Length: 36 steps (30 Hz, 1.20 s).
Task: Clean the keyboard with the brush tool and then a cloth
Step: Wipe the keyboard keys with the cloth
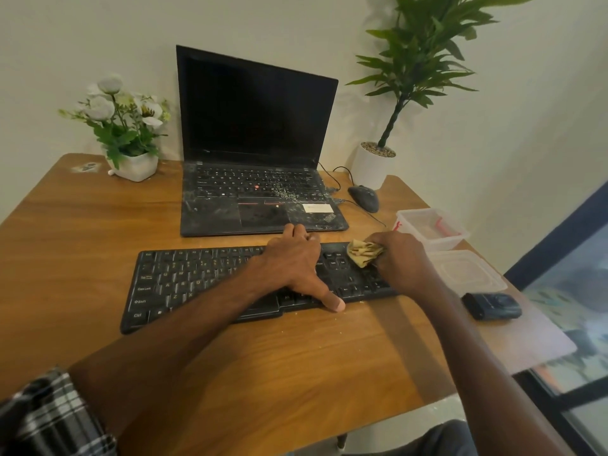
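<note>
A black keyboard [184, 284] lies across the middle of the wooden table [82, 218], in front of the laptop. My left hand [292, 264] spans its right-centre part, fingers over the far edge and thumb on the near edge, holding it in place. My right hand [399, 261] grips a crumpled yellowish cloth [362, 253] and presses it on the keys at the keyboard's right end. Small crumbs lie on the table along the keyboard's near edge. I see no brush tool in the open.
A dusty open laptop [260, 205] stands behind the keyboard, with a wired mouse [364, 198] to its right. Two clear plastic containers [434, 227] and a small black device [492, 306] sit at the right edge. A flower pot [135, 166] and a tall plant [371, 166] stand at the back.
</note>
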Each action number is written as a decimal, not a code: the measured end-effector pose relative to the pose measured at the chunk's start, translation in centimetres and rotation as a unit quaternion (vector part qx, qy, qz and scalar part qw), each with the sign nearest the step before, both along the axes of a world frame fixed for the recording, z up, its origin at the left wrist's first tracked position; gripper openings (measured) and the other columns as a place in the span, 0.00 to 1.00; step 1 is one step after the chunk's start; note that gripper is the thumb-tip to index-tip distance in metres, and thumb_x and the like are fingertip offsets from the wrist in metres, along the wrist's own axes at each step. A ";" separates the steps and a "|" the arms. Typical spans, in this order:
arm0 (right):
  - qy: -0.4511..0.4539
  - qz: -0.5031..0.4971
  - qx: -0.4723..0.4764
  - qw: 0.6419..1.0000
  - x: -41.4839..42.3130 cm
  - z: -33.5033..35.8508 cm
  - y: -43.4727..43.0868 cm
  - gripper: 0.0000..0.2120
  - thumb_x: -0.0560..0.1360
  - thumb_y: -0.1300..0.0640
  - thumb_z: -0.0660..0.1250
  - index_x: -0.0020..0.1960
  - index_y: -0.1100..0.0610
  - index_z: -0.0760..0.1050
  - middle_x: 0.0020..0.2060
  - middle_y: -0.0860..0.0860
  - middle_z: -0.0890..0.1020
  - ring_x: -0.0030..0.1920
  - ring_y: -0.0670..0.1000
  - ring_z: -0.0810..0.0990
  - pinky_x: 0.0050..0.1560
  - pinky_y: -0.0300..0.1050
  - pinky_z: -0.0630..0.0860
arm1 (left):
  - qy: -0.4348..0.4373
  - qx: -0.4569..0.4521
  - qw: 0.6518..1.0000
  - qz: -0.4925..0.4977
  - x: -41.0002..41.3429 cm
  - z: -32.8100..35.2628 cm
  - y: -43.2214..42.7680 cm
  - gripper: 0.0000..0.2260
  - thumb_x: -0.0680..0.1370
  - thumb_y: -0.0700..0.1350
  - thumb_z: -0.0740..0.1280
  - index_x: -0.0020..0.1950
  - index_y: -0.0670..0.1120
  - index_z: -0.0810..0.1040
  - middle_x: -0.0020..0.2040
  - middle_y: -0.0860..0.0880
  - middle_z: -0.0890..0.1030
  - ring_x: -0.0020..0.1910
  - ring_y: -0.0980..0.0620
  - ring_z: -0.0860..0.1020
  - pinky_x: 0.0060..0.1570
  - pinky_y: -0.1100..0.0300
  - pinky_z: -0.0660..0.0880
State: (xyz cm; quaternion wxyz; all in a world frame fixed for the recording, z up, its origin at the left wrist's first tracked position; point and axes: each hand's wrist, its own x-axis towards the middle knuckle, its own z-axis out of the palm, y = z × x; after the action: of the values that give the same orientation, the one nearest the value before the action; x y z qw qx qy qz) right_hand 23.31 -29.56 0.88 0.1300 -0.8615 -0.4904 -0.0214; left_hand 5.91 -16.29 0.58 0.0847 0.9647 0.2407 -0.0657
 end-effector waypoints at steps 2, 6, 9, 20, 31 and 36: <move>0.004 0.038 -0.014 0.999 -0.8 0.0 0.1 0.15 0.75 0.66 0.67 0.53 0.49 0.83 0.45 0.47 0.84 0.47 0.50 0.80 0.46 0.50 0.80 | -0.001 0.000 1.000 0.003 0.0 0.0 0.0 0.61 0.58 0.80 0.72 0.80 0.44 0.61 0.74 0.43 0.65 0.72 0.43 0.64 0.65 0.46 0.73; 0.061 0.059 0.015 0.996 1.1 2.0 -0.5 0.08 0.75 0.58 0.75 0.54 0.53 0.85 0.46 0.48 0.85 0.47 0.50 0.80 0.43 0.39 0.73 | 0.000 -0.001 1.000 0.001 0.0 0.0 0.0 0.61 0.59 0.80 0.72 0.81 0.45 0.60 0.76 0.43 0.64 0.73 0.43 0.63 0.67 0.45 0.73; 0.043 0.011 0.013 0.999 2.4 1.8 -0.5 0.09 0.76 0.59 0.72 0.56 0.51 0.85 0.47 0.48 0.85 0.48 0.50 0.81 0.43 0.42 0.73 | 0.002 0.002 1.000 -0.004 0.0 0.0 0.0 0.62 0.59 0.80 0.72 0.81 0.44 0.59 0.77 0.44 0.63 0.74 0.41 0.63 0.68 0.45 0.72; 0.085 0.112 0.040 0.989 -1.4 1.1 -0.2 0.13 0.77 0.62 0.72 0.58 0.51 0.84 0.48 0.43 0.85 0.49 0.44 0.81 0.49 0.39 0.78 | -0.002 0.008 1.000 -0.007 0.1 0.1 -0.1 0.60 0.60 0.80 0.72 0.80 0.44 0.60 0.75 0.43 0.65 0.71 0.43 0.64 0.64 0.47 0.73; 0.028 0.078 0.046 0.996 -3.7 0.4 1.0 0.16 0.73 0.60 0.74 0.59 0.47 0.84 0.48 0.44 0.86 0.49 0.45 0.80 0.49 0.48 0.79 | -0.016 0.009 1.000 -0.006 0.0 -0.1 0.0 0.59 0.60 0.80 0.72 0.79 0.44 0.62 0.74 0.43 0.66 0.70 0.44 0.65 0.63 0.48 0.72; 0.048 0.023 0.080 0.995 -2.4 1.5 0.8 0.16 0.73 0.56 0.76 0.58 0.44 0.85 0.47 0.40 0.85 0.47 0.44 0.80 0.45 0.44 0.77 | -0.014 0.015 1.000 -0.008 -0.1 -0.1 0.1 0.60 0.60 0.81 0.71 0.79 0.43 0.63 0.74 0.43 0.66 0.70 0.44 0.65 0.61 0.48 0.72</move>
State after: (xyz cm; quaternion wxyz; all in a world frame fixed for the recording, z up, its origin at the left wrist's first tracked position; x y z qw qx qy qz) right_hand 20.89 -28.74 2.42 0.2223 -0.8368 -0.5001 -0.0163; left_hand 5.83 -16.23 0.51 0.0732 0.9685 0.2331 -0.0488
